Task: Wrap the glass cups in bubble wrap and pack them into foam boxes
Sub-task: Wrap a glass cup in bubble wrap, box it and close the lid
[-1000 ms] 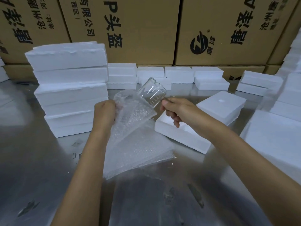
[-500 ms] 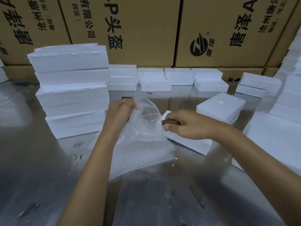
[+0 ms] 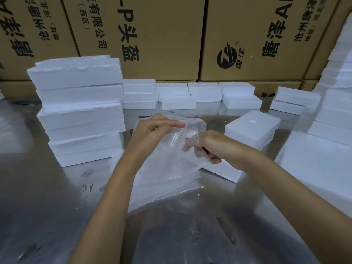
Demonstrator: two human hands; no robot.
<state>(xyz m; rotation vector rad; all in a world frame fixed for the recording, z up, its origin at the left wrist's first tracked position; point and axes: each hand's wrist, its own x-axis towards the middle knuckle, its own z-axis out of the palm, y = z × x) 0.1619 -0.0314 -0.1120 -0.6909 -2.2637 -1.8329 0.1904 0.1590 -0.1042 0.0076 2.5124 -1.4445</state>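
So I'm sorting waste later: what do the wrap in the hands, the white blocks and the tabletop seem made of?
The wrap looks like clear plastic bubble film: translucent, dotted with small bubbles. The white blocks look like matte expanded foam, with crumbly edges. The tabletop seems brushed metal, perhaps steel, with dull blurred reflections.

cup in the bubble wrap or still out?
In. The glass cup shows only through the bubble wrap, which both hands hold around it.

A foam stack (image 3: 80, 111) stands left on the table (image 3: 38, 197), bubble wrap (image 3: 165, 174) at centre. Foam boxes (image 3: 251, 128) lie right, cartons (image 3: 162, 35) behind.
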